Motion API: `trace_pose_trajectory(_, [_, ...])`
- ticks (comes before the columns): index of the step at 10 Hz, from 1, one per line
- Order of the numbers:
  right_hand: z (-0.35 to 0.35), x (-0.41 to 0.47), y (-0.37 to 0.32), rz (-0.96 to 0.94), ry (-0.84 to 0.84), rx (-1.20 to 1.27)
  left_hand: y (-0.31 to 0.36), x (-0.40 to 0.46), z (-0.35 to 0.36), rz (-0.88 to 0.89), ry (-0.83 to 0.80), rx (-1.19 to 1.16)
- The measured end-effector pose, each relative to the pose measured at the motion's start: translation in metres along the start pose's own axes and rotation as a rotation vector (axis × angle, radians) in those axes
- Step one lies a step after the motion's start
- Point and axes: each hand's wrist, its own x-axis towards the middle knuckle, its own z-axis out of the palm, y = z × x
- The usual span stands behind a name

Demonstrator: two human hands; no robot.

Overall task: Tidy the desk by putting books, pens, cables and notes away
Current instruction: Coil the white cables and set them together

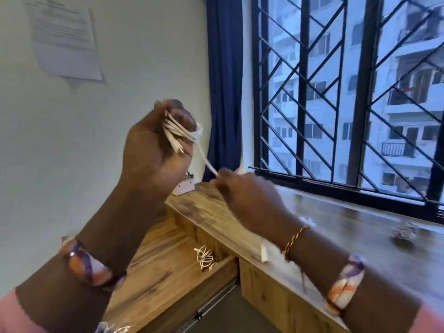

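The white cable [179, 131] is the thing in hand: most of it sits as a bundle of loops inside the left hand [153, 150], whose fingers are curled round it in a clenched grip, held up in the air above the open drawer [168, 267]. From that bundle one loose strand runs down and to the right into the right hand [242, 188], which pinches the free end just below and beside the left grip — the strand looks fairly taut between them. The step, as I read it, is coiling the cable before putting it away. The next move calls for winding the remaining strand round the loops without letting them slip, then lowering the bundle into the drawer, well below both grips, where another coiled cable [204, 257] already lies. Beyond the right hand the wooden bench [348, 224] carries a small crumpled object [404, 230] — too blurred to identify.
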Motion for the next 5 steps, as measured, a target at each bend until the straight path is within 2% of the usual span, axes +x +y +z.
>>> trace_pose_trajectory(1, [0.016, 0.029, -0.017, -0.098, 0.039, -0.076, 0.015, 0.035, -0.049, 0.535, 0.220, 0.957])
trace_pose_trajectory(2, [0.006, 0.050, -0.013, -0.225, 0.094, -0.196, 0.023, 0.040, -0.099, 0.737, 0.064, 2.089])
trace_pose_trajectory(3, [0.007, 0.098, 0.007, -0.319, 0.099, -0.399, 0.038, 0.051, -0.129, 0.197, -0.066, 2.060])
trace_pose_trajectory(4, [0.019, 0.144, 0.023, -0.330, 0.149, -0.644, 0.049, 0.060, -0.130, -0.247, -0.179, 1.619])
trace_pose_trajectory(5, [0.040, 0.162, 0.025, -0.207, 0.316, -0.576, 0.051, 0.070, -0.121, -0.182, -0.299, 1.198])
